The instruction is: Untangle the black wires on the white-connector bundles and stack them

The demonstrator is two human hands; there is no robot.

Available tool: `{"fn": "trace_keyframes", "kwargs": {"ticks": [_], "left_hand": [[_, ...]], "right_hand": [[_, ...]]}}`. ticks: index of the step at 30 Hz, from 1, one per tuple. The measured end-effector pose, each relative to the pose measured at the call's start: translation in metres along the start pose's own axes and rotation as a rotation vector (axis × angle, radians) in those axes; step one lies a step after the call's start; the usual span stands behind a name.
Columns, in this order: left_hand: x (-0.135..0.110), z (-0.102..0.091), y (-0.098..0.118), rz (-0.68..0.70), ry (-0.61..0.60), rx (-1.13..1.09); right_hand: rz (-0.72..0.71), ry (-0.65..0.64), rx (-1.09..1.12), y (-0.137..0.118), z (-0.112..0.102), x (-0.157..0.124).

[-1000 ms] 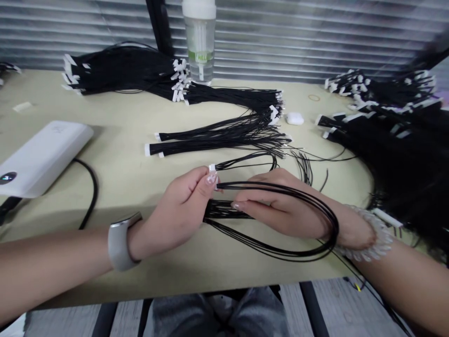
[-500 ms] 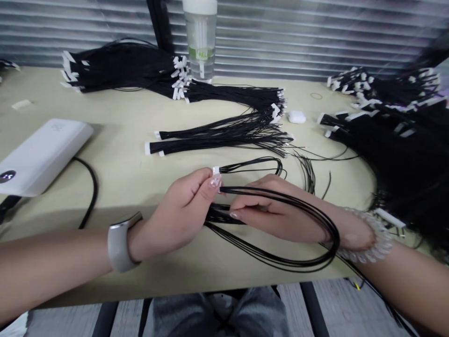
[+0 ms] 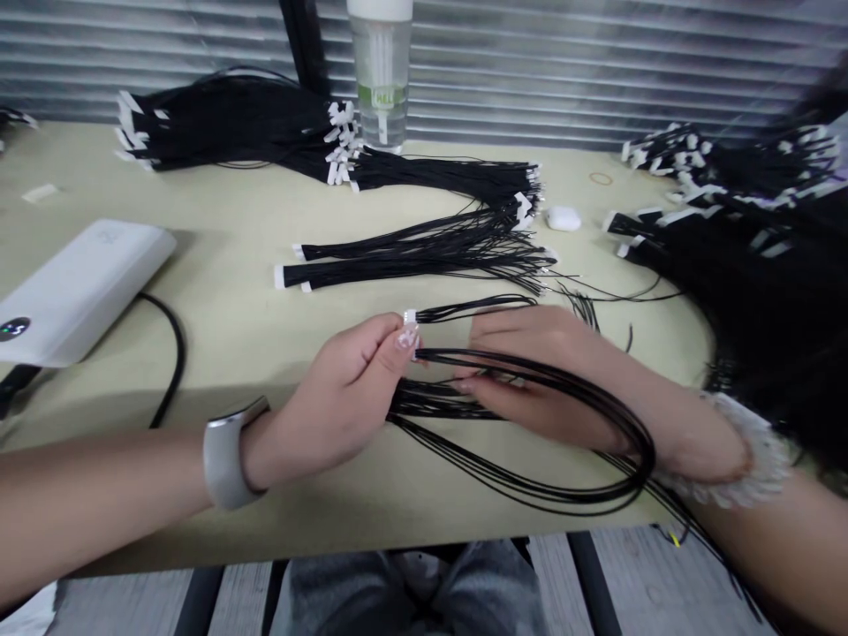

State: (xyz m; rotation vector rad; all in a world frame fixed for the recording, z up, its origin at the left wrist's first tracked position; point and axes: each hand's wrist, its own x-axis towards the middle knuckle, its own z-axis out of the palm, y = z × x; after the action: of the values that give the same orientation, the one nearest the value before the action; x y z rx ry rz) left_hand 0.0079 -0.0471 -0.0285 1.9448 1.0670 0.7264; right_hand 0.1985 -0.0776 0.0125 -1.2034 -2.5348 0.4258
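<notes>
One left hand (image 3: pixel 337 402), thumb forward, grip pinching white connector (image 3: pixel 410 316); right hand (image 3: pixel 543 375) curled, grip's hold unclear.

Two grips (image 3: pixel 351 397) (image 3: pixel 549 338) — one bottle (image 3: pixel 379 66), one power bank (image 3: pixel 93 287) — one bracelet (image 3: pixel 765 449)

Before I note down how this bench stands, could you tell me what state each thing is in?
Left hand: closed on the white connector
Right hand: curled, grip unclear
Black wires: bent into a loop
Watch: fastened
Bottle: upright, capped
Power bank: lying flat, display lit
Small white case: closed
Wire bundles: lying flat, ends fanned out
</notes>
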Motion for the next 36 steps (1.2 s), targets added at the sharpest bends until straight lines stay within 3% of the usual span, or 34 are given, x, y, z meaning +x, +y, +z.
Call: {"fn": "trace_keyframes", "kwargs": {"ticks": [3, 7, 11, 14, 16, 18, 19, 23, 25, 28, 36], "left_hand": [[0.001, 0.001, 0.000, -0.009, 0.026, -0.051], [0.002, 0.002, 0.000, -0.005, 0.040, -0.091], [0.001, 0.002, -0.002, -0.025, 0.026, -0.094], [0.000, 0.002, -0.002, -0.041, 0.004, -0.089], [0.000, 0.001, -0.001, -0.039, -0.006, -0.071], [0.000, 0.000, -0.001, -0.027, -0.007, -0.057], [0.000, 0.000, 0.000, -0.020, -0.005, -0.056], [0.001, -0.001, -0.001, 0.018, 0.009, -0.054], [0.001, -0.001, -0.002, 0.041, 0.012, -0.034], [0.000, -0.001, -0.002, 0.080, 0.003, -0.022], [0.000, 0.000, 0.000, 0.106, -0.037, -0.017]], "right_hand": [[0.137, 0.091, 0.012, 0.009, -0.021, -0.009], [0.567, 0.552, -0.054, 0.039, -0.040, -0.019], [0.525, 1.020, 0.397, 0.071, -0.053, -0.020], [0.573, 1.158, 0.729, 0.071, -0.062, -0.017], [0.608, 1.180, 0.786, 0.059, -0.061, -0.014], [0.505, 1.146, 0.727, 0.041, -0.053, -0.013], [0.418, 1.066, 0.657, 0.032, -0.047, -0.012], [0.328, 0.538, 0.232, 0.004, -0.016, -0.009], [0.213, 0.413, 0.038, -0.002, -0.004, -0.006], [0.129, 0.354, -0.116, -0.001, 0.005, -0.001], [0.135, 0.270, -0.199, -0.002, 0.010, 0.001]]}}
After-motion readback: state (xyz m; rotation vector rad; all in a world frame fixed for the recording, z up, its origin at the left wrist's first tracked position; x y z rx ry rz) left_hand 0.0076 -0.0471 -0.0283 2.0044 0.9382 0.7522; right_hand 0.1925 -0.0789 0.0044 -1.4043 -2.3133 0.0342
